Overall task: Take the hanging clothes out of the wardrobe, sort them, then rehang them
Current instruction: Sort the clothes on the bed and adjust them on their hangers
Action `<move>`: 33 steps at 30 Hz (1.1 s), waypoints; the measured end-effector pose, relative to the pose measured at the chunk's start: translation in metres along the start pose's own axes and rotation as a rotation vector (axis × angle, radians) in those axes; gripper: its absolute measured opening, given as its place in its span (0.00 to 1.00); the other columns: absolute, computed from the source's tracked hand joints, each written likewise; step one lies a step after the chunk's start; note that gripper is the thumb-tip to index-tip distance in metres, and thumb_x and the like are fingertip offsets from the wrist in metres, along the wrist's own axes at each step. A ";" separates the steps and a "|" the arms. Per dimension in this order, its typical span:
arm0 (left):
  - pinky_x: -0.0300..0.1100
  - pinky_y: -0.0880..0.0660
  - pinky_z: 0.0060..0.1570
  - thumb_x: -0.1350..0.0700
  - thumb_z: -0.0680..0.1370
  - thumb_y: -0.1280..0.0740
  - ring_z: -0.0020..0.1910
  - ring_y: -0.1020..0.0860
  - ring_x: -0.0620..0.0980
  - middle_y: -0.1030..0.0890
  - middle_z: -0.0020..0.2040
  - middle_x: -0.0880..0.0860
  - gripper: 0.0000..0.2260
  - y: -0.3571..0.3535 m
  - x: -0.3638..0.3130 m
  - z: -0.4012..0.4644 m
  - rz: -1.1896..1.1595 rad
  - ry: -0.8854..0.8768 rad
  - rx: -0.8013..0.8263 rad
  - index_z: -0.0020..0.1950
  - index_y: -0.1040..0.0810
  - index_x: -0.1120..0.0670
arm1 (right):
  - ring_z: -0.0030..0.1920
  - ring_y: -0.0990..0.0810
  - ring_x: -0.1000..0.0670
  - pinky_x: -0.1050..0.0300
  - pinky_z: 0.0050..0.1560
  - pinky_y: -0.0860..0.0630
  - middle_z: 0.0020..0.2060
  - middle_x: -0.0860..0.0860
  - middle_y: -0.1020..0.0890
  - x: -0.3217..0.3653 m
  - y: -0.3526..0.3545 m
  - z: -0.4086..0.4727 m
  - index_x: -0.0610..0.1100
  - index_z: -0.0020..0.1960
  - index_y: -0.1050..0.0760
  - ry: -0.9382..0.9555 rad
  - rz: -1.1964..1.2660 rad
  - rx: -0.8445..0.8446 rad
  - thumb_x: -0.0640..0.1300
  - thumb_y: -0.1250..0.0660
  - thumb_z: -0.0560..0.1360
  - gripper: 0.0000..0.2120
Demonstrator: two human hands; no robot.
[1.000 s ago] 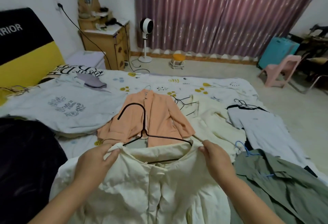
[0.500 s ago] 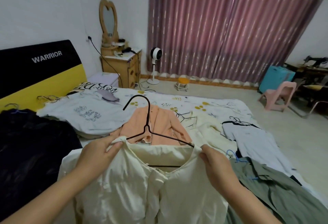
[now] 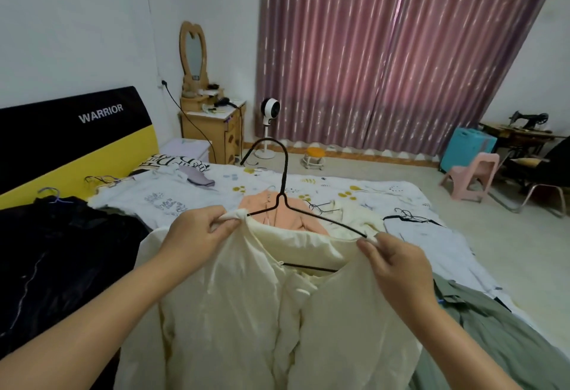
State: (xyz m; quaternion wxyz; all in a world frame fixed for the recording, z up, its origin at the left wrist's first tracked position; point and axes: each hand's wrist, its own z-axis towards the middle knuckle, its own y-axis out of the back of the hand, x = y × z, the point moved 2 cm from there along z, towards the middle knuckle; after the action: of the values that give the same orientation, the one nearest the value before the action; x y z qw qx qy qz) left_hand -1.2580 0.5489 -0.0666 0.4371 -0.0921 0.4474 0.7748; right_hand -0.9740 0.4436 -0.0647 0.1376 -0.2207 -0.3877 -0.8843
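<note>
Left hand [image 3: 197, 235]: fingers curled, pinching the left shoulder seam of the cream shirt [image 3: 262, 321] right at the hanger's left tip. Right hand [image 3: 398, 263]: thumb and fingers pinching the shirt's right shoulder edge where the hanger arm runs into the fabric.

Black wire hanger [image 3: 285, 192] sits between the two hands, inside the neckline. Hook points up, curling to the left, above both hands. Its bottom bar shows through the open collar, lower than the knuckles. Right arm of the hanger slopes down to the right hand; left arm ends at the left hand's pinch.

Shirt is held up off the bed [image 3: 370, 192], spread shoulder to shoulder, body hanging down between the forearms and out of frame at the bottom. Collar faces the camera.

Behind the shirt, flat on the bed: peach garment [image 3: 287, 216] directly beyond the hanger's neck, a cream knit [image 3: 351, 220] just right of it with thin wire hangers on top. Pale blue top [image 3: 431, 235] further right, on a black hanger. Olive green garment [image 3: 499, 334] under the right forearm, at the bed's near right edge. Black garment [image 3: 55, 266] left of the left forearm. White printed tee [image 3: 160, 201] beyond that, near the headboard [image 3: 71, 136] reading WARRIOR.

Further out: wooden dresser [image 3: 216, 130] with heart-shaped mirror, white fan [image 3: 270, 112], maroon curtain [image 3: 385, 50], pink chair [image 3: 468, 176] on the floor to the right.
</note>
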 end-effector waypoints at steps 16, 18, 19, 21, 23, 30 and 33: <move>0.42 0.41 0.28 0.35 0.71 0.49 0.26 0.30 0.50 0.30 0.25 0.52 0.26 0.239 0.102 -0.079 0.282 0.008 -0.120 0.31 0.31 0.57 | 0.25 0.35 0.45 0.53 0.28 0.37 0.20 0.48 0.35 0.229 -0.054 -0.006 0.38 0.28 0.34 0.256 0.069 0.019 0.48 0.29 0.72 0.22; 0.41 0.40 0.26 0.36 0.71 0.46 0.26 0.30 0.50 0.29 0.24 0.51 0.26 0.263 0.113 -0.087 0.314 0.042 -0.172 0.32 0.27 0.59 | 0.26 0.37 0.45 0.52 0.29 0.39 0.21 0.49 0.37 0.251 -0.072 -0.004 0.37 0.28 0.35 0.252 0.116 0.086 0.46 0.30 0.73 0.22; 0.40 0.40 0.26 0.37 0.72 0.45 0.26 0.30 0.49 0.30 0.23 0.49 0.25 0.274 0.119 -0.090 0.331 0.051 -0.195 0.32 0.27 0.58 | 0.26 0.37 0.45 0.52 0.30 0.39 0.21 0.48 0.38 0.261 -0.081 -0.002 0.36 0.28 0.35 0.255 0.132 0.113 0.45 0.30 0.72 0.21; 0.42 0.38 0.26 0.38 0.71 0.45 0.26 0.30 0.48 0.30 0.23 0.48 0.22 0.295 0.128 -0.094 0.357 0.062 -0.231 0.30 0.26 0.54 | 0.27 0.38 0.46 0.52 0.31 0.40 0.22 0.48 0.38 0.279 -0.103 0.001 0.38 0.28 0.37 0.259 0.175 0.162 0.45 0.30 0.72 0.22; 0.42 0.37 0.27 0.40 0.72 0.43 0.25 0.31 0.46 0.31 0.23 0.47 0.17 0.313 0.136 -0.095 0.359 0.102 -0.242 0.28 0.31 0.48 | 0.27 0.38 0.46 0.52 0.31 0.40 0.22 0.49 0.38 0.295 -0.126 0.006 0.41 0.28 0.39 0.259 0.222 0.212 0.46 0.31 0.73 0.22; 0.43 0.41 0.29 0.44 0.72 0.41 0.26 0.35 0.48 0.35 0.24 0.49 0.18 0.346 0.194 -0.076 0.471 0.313 -0.327 0.27 0.38 0.53 | 0.26 0.39 0.51 0.55 0.29 0.44 0.23 0.51 0.38 0.339 -0.212 0.036 0.44 0.27 0.39 0.261 0.322 0.398 0.49 0.31 0.74 0.23; 0.43 0.42 0.29 0.45 0.74 0.39 0.26 0.36 0.48 0.36 0.23 0.48 0.20 0.352 0.218 -0.058 0.514 0.337 -0.347 0.27 0.41 0.52 | 0.26 0.40 0.51 0.55 0.30 0.44 0.24 0.50 0.39 0.351 -0.249 0.061 0.44 0.28 0.41 0.264 0.376 0.447 0.48 0.31 0.74 0.23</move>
State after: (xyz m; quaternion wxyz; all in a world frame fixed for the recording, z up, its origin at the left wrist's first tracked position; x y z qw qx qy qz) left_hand -1.6709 0.5573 -0.0015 0.1257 -0.1758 0.3834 0.8979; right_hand -1.3637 0.6288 -0.0094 0.3925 -0.1362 -0.5037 -0.7574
